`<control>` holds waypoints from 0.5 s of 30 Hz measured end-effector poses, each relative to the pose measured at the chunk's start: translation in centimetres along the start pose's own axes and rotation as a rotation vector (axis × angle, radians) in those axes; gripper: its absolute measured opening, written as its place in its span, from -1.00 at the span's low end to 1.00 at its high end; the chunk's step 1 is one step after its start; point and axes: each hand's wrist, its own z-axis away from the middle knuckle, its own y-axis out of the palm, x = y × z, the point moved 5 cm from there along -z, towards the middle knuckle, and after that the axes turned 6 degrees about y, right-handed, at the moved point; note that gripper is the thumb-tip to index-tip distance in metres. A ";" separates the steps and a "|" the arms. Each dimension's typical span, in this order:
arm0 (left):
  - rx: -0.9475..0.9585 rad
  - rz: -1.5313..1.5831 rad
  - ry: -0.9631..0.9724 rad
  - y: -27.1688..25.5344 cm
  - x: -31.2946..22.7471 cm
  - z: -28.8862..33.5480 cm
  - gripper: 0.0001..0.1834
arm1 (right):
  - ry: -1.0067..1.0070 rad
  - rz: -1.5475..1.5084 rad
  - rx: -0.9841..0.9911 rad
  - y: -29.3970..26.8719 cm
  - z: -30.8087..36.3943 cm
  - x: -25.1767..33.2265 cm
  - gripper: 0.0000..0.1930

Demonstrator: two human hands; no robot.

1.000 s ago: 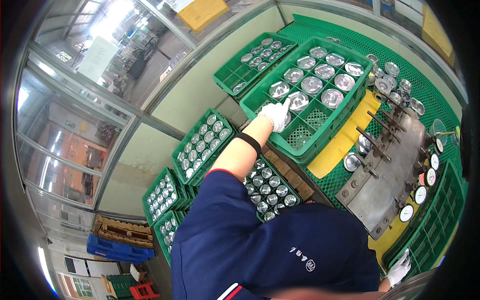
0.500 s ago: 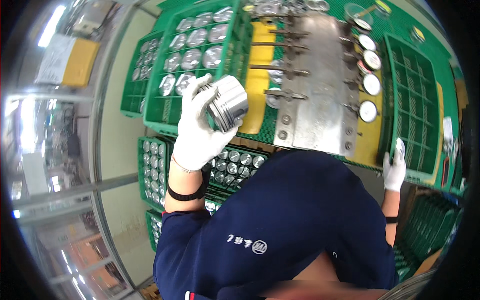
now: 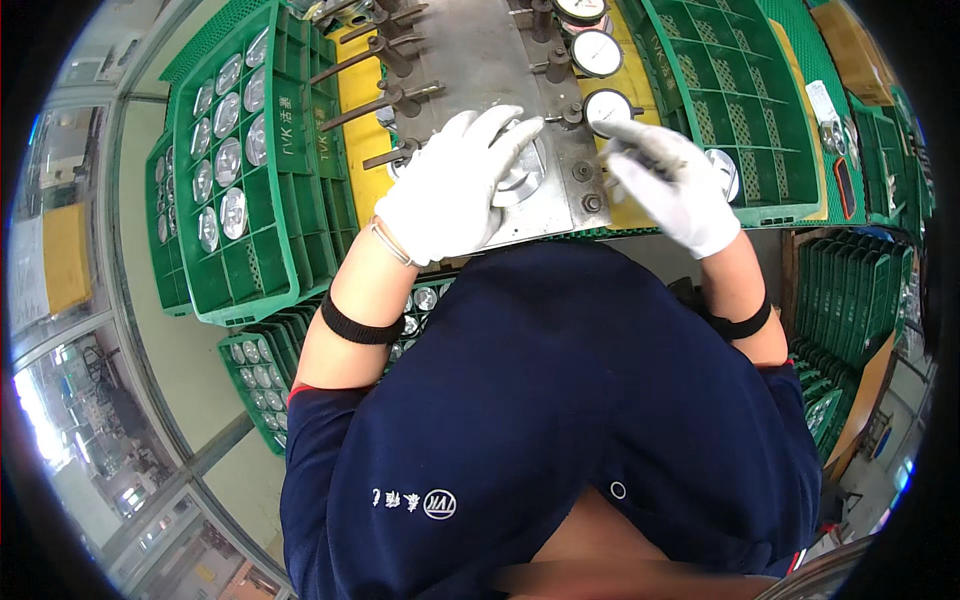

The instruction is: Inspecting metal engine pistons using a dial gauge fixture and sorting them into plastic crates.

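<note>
Green mesh matting [image 3: 215, 40] is overlaid by a steel plate [image 3: 470, 50], on whose near end a metal piston [image 3: 525, 181] is set. It is held by the gloved left hand [image 3: 440, 188], whose fingers are half bent around it. Just past the plate's right edge the gloved right hand [image 3: 680, 185] is raised, blurred and partly open; whether anything is held in it cannot be told. Farther along, the plate is lined by dial gauges [image 3: 597, 53] and dark rods [image 3: 362, 108]. To the left, a divided green crate [image 3: 240, 312] is partly filled with pistons; beyond it, window panes [image 3: 75, 400] are seen.
</note>
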 end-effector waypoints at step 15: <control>-0.363 -0.021 -0.184 2.5 3.3 0.2 -0.16 | 0.148 -0.298 0.332 8.5 -0.7 -4.5 -0.04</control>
